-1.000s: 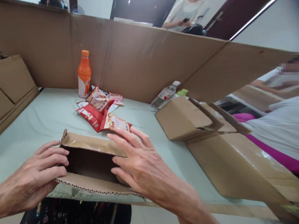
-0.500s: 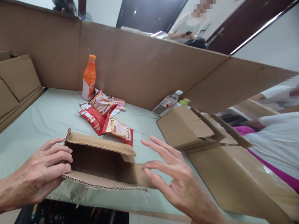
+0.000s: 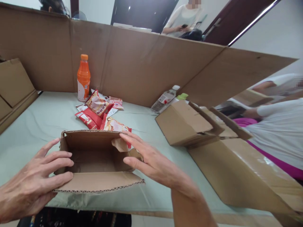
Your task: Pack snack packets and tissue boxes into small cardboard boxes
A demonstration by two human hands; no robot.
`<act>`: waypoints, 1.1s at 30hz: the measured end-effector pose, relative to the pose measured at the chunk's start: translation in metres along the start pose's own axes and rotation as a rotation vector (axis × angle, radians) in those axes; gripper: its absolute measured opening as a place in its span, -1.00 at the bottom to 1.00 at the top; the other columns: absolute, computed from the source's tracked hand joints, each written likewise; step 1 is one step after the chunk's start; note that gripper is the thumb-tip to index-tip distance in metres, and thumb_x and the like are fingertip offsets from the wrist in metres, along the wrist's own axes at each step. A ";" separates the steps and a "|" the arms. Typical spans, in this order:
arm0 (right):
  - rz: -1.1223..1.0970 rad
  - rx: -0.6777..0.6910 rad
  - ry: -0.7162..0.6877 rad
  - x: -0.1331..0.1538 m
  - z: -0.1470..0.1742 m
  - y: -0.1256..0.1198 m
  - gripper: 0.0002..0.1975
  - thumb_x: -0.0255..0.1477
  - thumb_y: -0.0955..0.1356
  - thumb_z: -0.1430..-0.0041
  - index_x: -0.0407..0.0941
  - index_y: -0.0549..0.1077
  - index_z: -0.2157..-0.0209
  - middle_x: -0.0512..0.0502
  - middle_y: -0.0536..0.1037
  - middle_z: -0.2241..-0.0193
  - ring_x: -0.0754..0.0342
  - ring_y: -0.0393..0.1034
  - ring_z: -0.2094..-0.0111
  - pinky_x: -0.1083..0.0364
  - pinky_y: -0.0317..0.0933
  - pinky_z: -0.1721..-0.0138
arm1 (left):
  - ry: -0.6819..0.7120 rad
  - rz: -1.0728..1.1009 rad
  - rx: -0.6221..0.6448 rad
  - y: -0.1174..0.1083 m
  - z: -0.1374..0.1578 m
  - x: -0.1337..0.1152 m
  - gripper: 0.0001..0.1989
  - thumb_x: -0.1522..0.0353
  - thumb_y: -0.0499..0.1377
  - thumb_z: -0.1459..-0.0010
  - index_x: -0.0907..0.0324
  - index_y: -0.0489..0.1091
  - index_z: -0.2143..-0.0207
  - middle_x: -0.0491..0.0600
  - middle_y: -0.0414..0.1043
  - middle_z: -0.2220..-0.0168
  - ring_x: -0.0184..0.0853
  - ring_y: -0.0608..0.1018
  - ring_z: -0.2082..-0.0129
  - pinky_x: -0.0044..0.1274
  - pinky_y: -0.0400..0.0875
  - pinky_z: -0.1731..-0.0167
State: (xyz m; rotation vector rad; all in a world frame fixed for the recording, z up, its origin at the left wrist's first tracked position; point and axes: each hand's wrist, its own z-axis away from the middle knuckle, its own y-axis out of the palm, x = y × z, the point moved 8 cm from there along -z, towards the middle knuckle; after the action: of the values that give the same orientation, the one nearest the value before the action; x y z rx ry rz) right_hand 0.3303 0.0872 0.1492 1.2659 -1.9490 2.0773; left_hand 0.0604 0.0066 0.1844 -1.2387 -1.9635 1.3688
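One box (image 3: 94,159) between both hands (image 3: 39,176) (image 3: 153,159)

On the table (image 3: 48,112) with pale green cover, there are an open cardboard box (image 3: 99,180) near the front edge, a small heap of snack packets (image 3: 97,104), an orange bottle (image 3: 83,78), a clear bottle (image 3: 165,100) and, at the right, other cardboard boxes (image 3: 213,170).

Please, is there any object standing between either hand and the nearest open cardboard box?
Nothing visible does. The left hand is at the left end of the open box, the right hand at its right end; the snack packets lie beyond its far side.
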 end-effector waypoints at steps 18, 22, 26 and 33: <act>-0.385 -0.079 0.460 -0.204 -0.090 0.036 0.02 -0.13 0.57 0.16 -0.14 0.36 -0.35 -0.38 0.30 -0.41 -0.34 0.19 -0.40 -0.23 0.09 -0.40 | -0.136 0.003 -0.081 0.012 0.016 0.017 -0.42 0.63 0.08 -0.16 0.01 0.46 -0.16 0.01 0.19 -0.37 -0.06 0.21 -0.44 -0.09 0.05 -0.48; -0.379 -0.019 0.439 -0.206 -0.110 0.044 -0.24 -0.19 0.59 0.30 -0.16 0.60 -0.03 -0.27 0.63 -0.06 -0.27 0.49 -0.08 -0.14 0.35 -0.17 | -0.171 0.050 -0.103 0.013 0.013 0.014 -0.44 0.64 0.06 -0.18 0.06 0.45 -0.16 0.05 0.12 -0.40 -0.05 0.19 -0.44 -0.11 0.22 -0.40; -0.355 0.016 0.437 -0.186 -0.086 0.044 -0.56 -0.11 0.54 0.25 -0.14 0.59 0.38 -0.04 0.59 0.44 -0.06 0.47 0.36 0.01 0.39 0.30 | -0.166 0.062 -0.073 0.016 0.010 0.012 -0.46 0.64 0.05 -0.20 0.06 0.45 -0.14 0.07 0.18 -0.36 -0.05 0.22 -0.43 -0.16 0.36 -0.32; -0.172 -0.494 0.397 -0.130 -0.008 -0.034 -0.61 0.00 0.43 -0.02 -0.06 0.46 0.49 -0.02 0.43 0.55 0.02 0.28 0.47 0.01 0.21 0.40 | -0.178 0.105 -0.141 0.015 0.013 0.014 -0.49 0.67 0.04 -0.22 0.11 0.47 -0.10 0.13 0.24 -0.32 -0.04 0.25 -0.43 -0.18 0.45 -0.29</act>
State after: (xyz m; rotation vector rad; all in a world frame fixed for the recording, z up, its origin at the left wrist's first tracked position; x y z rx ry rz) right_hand 0.4312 0.1649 0.1061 0.8121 -1.9142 1.4880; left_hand 0.0495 0.0138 0.1636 -1.3420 -2.1762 1.4572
